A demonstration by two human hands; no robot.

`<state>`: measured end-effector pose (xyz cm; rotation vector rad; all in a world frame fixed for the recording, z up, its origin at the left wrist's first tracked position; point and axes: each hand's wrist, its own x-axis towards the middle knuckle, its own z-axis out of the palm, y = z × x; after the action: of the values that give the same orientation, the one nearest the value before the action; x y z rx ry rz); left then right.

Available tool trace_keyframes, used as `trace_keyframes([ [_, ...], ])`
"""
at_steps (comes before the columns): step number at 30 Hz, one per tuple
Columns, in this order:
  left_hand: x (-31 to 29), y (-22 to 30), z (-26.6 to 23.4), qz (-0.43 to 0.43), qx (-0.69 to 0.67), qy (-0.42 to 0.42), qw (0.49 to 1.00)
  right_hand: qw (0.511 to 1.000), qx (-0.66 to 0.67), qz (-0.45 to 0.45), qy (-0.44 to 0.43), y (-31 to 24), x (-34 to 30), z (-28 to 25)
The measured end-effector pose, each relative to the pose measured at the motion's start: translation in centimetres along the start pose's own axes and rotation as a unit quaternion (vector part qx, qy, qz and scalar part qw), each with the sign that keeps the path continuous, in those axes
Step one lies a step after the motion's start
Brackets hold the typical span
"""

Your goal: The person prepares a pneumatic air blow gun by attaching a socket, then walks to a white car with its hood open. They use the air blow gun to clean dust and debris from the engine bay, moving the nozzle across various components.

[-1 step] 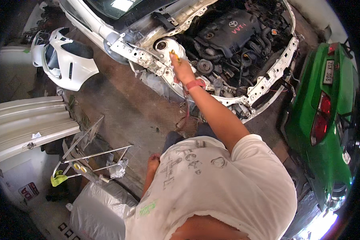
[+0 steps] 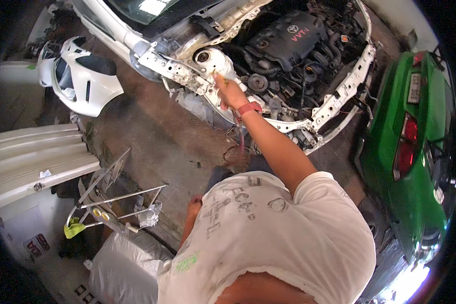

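Observation:
My right hand (image 2: 229, 95), slightly smeared by motion, is closed around a small tool with a yellowish tip (image 2: 215, 76); its exact kind is unclear. A reddish hose (image 2: 241, 139) hangs beneath this hand. The hand is over the front corner of a white car's bare engine bay, just short of the round strut tower (image 2: 203, 57). A dark engine cover (image 2: 289, 40) lies farther right in the bay. Low beside my body, my left hand (image 2: 194, 203) has curled fingers, and whatever they may hold is hidden.
The white front frame rail (image 2: 334, 104) curves between me and the engine. A detached white bumper (image 2: 88, 83) stands at the left, above a metal stand (image 2: 124, 196) with a yellow-green cloth. Behind it sits a plastic-wrapped box (image 2: 124, 271). A green car (image 2: 408, 137) borders the right side.
My right hand has come slightly back toward me with the tool, away from the strut tower. The hose has swung a little. My left hand stays where it was.

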<state>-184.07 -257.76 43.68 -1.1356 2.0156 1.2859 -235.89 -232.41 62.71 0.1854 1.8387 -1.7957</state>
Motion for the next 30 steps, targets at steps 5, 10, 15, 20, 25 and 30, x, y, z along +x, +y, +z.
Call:
trace_keyframes([
  [5,5.7,-6.5,-2.1,0.100,0.158,-0.049,0.981,0.994,0.065,-0.030,0.085,3.4,-5.1,2.5],
  [10,6.0,0.1,-4.9,0.212,0.152,-0.071,0.963,0.977,0.017,-0.100,0.188,3.3,-9.4,8.6],
  [15,2.0,12.6,-3.8,0.272,0.095,-0.188,0.939,0.972,0.136,-0.117,0.153,2.7,-14.5,13.2],
  [20,0.7,15.2,-1.0,0.367,0.184,-0.319,0.854,0.941,0.195,-0.136,0.241,4.4,-19.0,12.8],
  [25,1.4,10.2,-1.4,0.318,0.319,-0.232,0.862,0.887,0.270,-0.089,0.365,9.1,-23.6,5.8],
  [30,1.9,4.2,-2.5,0.421,0.363,-0.192,0.809,0.899,0.302,0.039,0.313,15.9,-27.2,0.6],
])
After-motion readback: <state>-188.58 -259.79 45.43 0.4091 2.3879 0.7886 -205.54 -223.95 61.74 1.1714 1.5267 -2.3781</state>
